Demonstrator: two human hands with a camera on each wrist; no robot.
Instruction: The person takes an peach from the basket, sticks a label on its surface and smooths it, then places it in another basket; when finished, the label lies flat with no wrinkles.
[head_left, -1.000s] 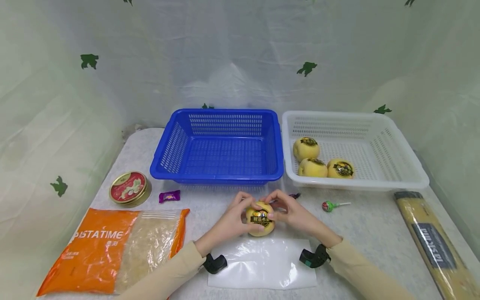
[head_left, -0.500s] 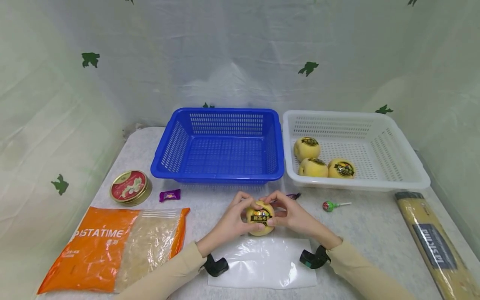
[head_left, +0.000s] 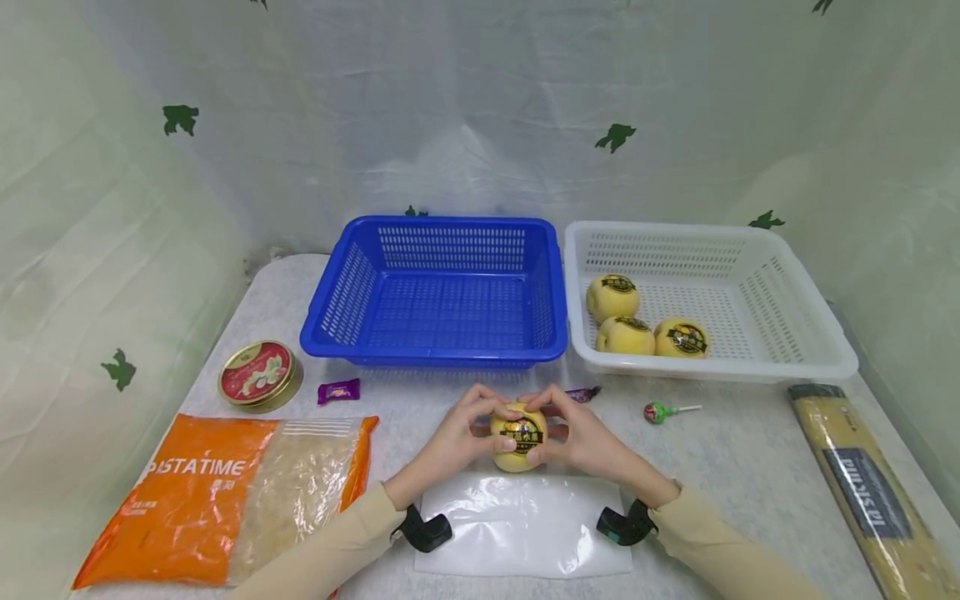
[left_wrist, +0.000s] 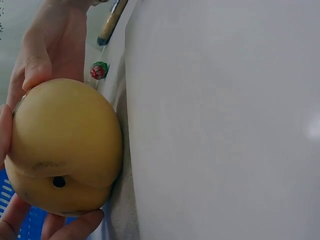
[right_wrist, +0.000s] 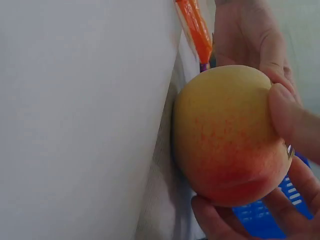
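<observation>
A yellow peach (head_left: pixel 520 460) with a black-and-gold label facing up rests on the table at centre, just beyond a white plastic sheet (head_left: pixel 525 533). My left hand (head_left: pixel 465 433) grips its left side, fingers curled behind and thumb at the label's edge. From the right, my right hand (head_left: pixel 588 437) holds it likewise, thumb low on the front. The left wrist view shows the peach's (left_wrist: pixel 65 130) cleft and dark stem hole; in the right wrist view the peach (right_wrist: pixel 227 135) has a red blush. Its underside is hidden.
Behind the hands stand a blue basket (head_left: pixel 435 354) and a white basket (head_left: pixel 780 367) holding several peaches. Left lie a round tin (head_left: pixel 258 375), a purple candy (head_left: pixel 339 391) and an orange pasta bag (head_left: pixel 202 500); right, a lollipop (head_left: pixel 660 412) and a long pasta pack (head_left: pixel 866 492).
My right thumb has slid down off the label to the peach's lower front, and my left thumb has shifted slightly. More of the label shows. The peach stays in place.
</observation>
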